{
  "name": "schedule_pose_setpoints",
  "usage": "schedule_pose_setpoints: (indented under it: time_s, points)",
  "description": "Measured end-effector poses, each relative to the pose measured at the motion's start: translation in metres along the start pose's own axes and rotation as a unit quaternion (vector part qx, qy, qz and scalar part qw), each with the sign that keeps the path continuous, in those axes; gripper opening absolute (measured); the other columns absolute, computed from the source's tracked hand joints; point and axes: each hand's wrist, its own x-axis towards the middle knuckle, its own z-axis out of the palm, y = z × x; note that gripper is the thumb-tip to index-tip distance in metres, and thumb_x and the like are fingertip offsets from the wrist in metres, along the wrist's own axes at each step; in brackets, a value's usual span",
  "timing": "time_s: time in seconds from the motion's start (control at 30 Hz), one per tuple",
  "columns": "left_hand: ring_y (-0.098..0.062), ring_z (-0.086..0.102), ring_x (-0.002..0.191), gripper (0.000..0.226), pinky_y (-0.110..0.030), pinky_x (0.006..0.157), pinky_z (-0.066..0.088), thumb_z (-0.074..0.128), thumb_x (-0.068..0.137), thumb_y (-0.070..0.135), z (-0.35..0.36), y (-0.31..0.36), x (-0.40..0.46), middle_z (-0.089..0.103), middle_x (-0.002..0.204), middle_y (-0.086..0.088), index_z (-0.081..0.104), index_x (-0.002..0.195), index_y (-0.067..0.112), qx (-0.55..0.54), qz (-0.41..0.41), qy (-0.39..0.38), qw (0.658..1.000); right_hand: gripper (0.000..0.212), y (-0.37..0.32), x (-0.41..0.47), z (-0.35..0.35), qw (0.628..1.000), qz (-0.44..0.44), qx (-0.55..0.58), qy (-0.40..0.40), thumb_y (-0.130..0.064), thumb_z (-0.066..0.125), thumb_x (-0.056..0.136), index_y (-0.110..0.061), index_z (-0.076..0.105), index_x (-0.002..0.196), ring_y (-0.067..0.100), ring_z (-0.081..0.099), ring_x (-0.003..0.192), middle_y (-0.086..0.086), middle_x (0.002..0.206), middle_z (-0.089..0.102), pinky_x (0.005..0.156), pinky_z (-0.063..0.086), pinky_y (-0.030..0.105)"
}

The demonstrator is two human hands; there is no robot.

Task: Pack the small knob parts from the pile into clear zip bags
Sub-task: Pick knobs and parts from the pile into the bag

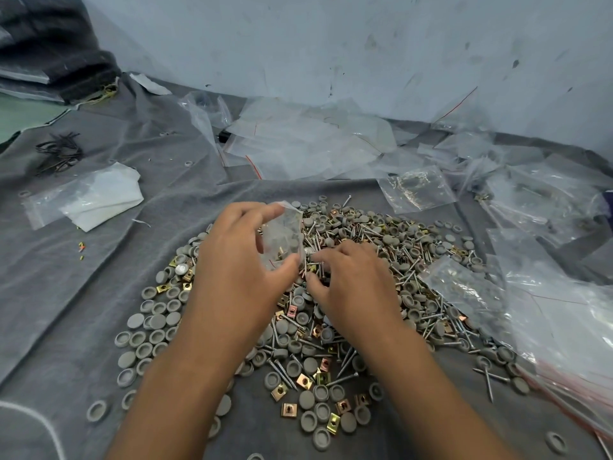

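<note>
A broad pile of parts (391,260) covers the grey cloth: round grey knob caps, silver screws and small brass square clips. My left hand (238,257) holds a small clear zip bag (282,240) upright above the pile's middle, thumb and fingers pinching its sides. A few grey caps and a brass clip show inside the bag. My right hand (351,280) lies palm down on the pile just right of the bag, its fingertips curled into the screws and caps. Whether it holds a part is hidden under the fingers.
Empty clear zip bags (298,141) are heaped along the far wall, and more bags (564,310) lie at the right edge. A white bag (96,197) and dark bent wires (59,154) sit at left. Loose grey caps (149,330) spread over the near cloth.
</note>
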Motion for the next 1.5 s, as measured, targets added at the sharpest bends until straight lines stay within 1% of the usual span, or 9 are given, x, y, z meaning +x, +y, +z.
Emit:
schedule_pose_setpoints:
  time_s: [0.4, 0.6, 0.73, 0.83, 1.0, 1.07, 1.23, 1.4, 1.5]
  points:
    - [0.002, 0.052, 0.084, 0.058, 0.001, 0.079, 0.033, 0.081, 0.078, 0.027, 0.000, 0.000, 0.000, 0.051, 0.110, 0.015, 0.062, 0.133, 0.024, -0.010, 0.001, 0.005, 1.000, 0.022, -0.008, -0.002, 0.005, 0.997, 0.028, -0.053, 0.055, -0.040, 0.059, 0.096, -0.030, 0.066, 0.114, 0.017, 0.050, 0.105, -0.006, 0.117, 0.061, 0.084, 0.044, 0.034]
    - [0.004, 0.051, 0.085, 0.057, 0.002, 0.079, 0.032, 0.078, 0.079, 0.032, -0.001, 0.000, 0.000, 0.050, 0.113, 0.017, 0.060, 0.134, 0.027, -0.006, 0.003, 0.002, 1.000, 0.006, 0.004, -0.002, 0.002, 0.998, 0.036, 0.031, 0.037, -0.038, 0.063, 0.097, -0.031, 0.063, 0.096, 0.011, 0.051, 0.101, -0.012, 0.103, 0.058, 0.078, 0.048, 0.029]
    - [0.004, 0.051, 0.086, 0.058, 0.002, 0.078, 0.033, 0.077, 0.080, 0.034, -0.002, 0.000, 0.000, 0.049, 0.113, 0.018, 0.059, 0.134, 0.028, -0.003, 0.001, -0.001, 1.000, 0.005, 0.016, 0.002, -0.008, 0.987, 0.085, 0.138, 0.019, -0.035, 0.066, 0.097, -0.031, 0.062, 0.096, 0.006, 0.060, 0.077, -0.014, 0.089, 0.063, 0.068, 0.055, 0.029]
    - [0.003, 0.052, 0.087, 0.058, 0.000, 0.078, 0.034, 0.078, 0.080, 0.034, -0.002, 0.001, -0.001, 0.050, 0.113, 0.018, 0.059, 0.135, 0.029, -0.004, 0.000, -0.002, 1.000, 0.007, 0.020, 0.003, -0.013, 0.979, 0.073, 0.190, 0.023, -0.029, 0.067, 0.095, -0.031, 0.060, 0.092, 0.003, 0.060, 0.067, -0.014, 0.080, 0.063, 0.057, 0.050, 0.016]
    - [0.002, 0.052, 0.087, 0.059, -0.001, 0.077, 0.036, 0.078, 0.080, 0.034, -0.002, 0.001, 0.000, 0.051, 0.113, 0.017, 0.059, 0.136, 0.028, -0.006, -0.001, -0.002, 1.000, 0.015, 0.027, 0.007, -0.020, 0.967, 0.002, 0.233, -0.105, -0.028, 0.064, 0.099, -0.033, 0.065, 0.112, -0.011, 0.056, 0.071, -0.013, 0.084, 0.062, 0.062, 0.043, 0.005]
    - [0.003, 0.052, 0.087, 0.059, -0.001, 0.077, 0.036, 0.077, 0.080, 0.035, -0.002, 0.001, -0.001, 0.050, 0.113, 0.019, 0.058, 0.136, 0.030, -0.007, -0.001, -0.002, 1.000, 0.020, 0.031, 0.009, -0.021, 0.969, -0.001, 0.214, -0.124, -0.028, 0.062, 0.100, -0.035, 0.064, 0.119, -0.007, 0.055, 0.069, -0.015, 0.085, 0.059, 0.060, 0.041, 0.003]
    - [0.002, 0.051, 0.086, 0.058, 0.001, 0.079, 0.033, 0.078, 0.081, 0.033, 0.000, 0.000, 0.000, 0.050, 0.110, 0.017, 0.059, 0.135, 0.028, -0.006, -0.002, 0.000, 1.000, 0.017, 0.025, 0.006, -0.008, 0.989, -0.021, 0.132, -0.067, -0.030, 0.048, 0.104, -0.033, 0.065, 0.106, -0.001, 0.047, 0.082, -0.018, 0.096, 0.047, 0.065, 0.036, 0.017]
    - [0.004, 0.050, 0.091, 0.058, 0.003, 0.080, 0.032, 0.078, 0.081, 0.033, -0.001, 0.000, -0.002, 0.050, 0.112, 0.018, 0.058, 0.136, 0.028, -0.006, 0.000, 0.003, 1.000, 0.013, 0.015, 0.000, 0.002, 0.997, -0.045, 0.064, -0.005, -0.031, 0.060, 0.100, -0.027, 0.068, 0.110, 0.011, 0.052, 0.089, -0.008, 0.103, 0.055, 0.079, 0.052, 0.029]
    - [0.004, 0.049, 0.094, 0.057, 0.002, 0.080, 0.032, 0.079, 0.081, 0.030, -0.001, 0.001, -0.001, 0.051, 0.111, 0.016, 0.059, 0.135, 0.027, -0.009, 0.003, 0.004, 1.000, 0.021, 0.011, 0.000, 0.005, 0.998, -0.031, 0.059, 0.015, -0.037, 0.065, 0.096, -0.028, 0.068, 0.114, 0.011, 0.053, 0.090, -0.008, 0.105, 0.056, 0.082, 0.052, 0.027]
